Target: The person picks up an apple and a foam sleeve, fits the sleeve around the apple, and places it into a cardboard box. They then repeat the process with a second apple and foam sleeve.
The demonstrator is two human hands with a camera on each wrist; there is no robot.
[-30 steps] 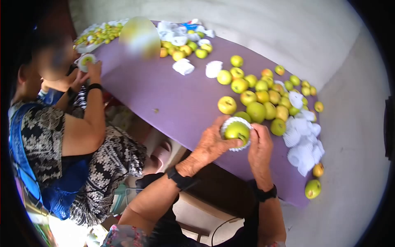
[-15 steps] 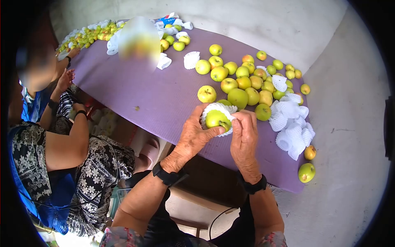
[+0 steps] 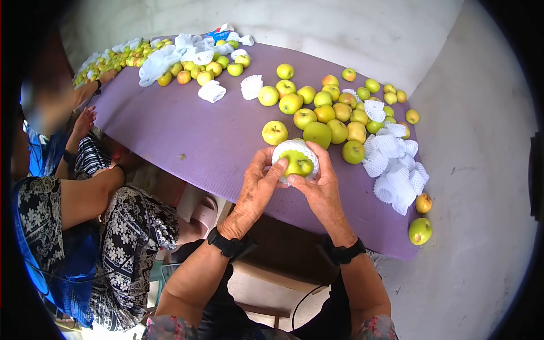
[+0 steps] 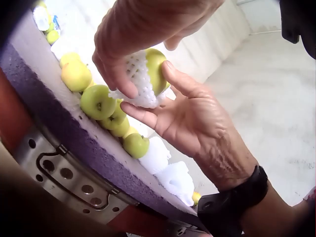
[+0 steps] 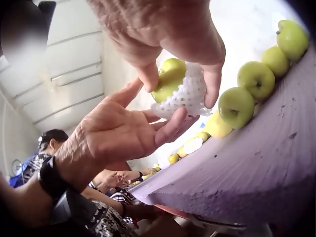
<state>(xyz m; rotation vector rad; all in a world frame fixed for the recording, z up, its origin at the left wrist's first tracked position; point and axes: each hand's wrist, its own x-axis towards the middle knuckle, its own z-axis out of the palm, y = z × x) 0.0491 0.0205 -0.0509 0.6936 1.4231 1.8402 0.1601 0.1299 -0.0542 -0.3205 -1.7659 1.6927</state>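
Between my two hands is a green apple (image 3: 298,164) sitting partly inside a white foam net sleeve (image 3: 283,151). My left hand (image 3: 256,190) grips it from the left, thumb against the bare side of the fruit. From the right, my right hand (image 3: 322,191) holds it too, with fingers around the net and thumb near the lower edge. The left wrist view shows the bare green skin (image 4: 156,71) rising out of the net (image 4: 140,79). Just beyond my hands, loose green and yellow apples (image 3: 317,134) lie on the purple table (image 3: 215,150).
A heap of foam nets (image 3: 394,170) lies to the right, with two apples near the table edge below it. Two single nets (image 3: 251,87) lie farther back. Another pile of apples (image 3: 136,55) is at the far left, where people sit along the table.
My right hand has gone from pinching the net's edge to holding the apple's side, and the net sits around the fruit. A seated person's hand has reached to the far pile. The head view has shifted.
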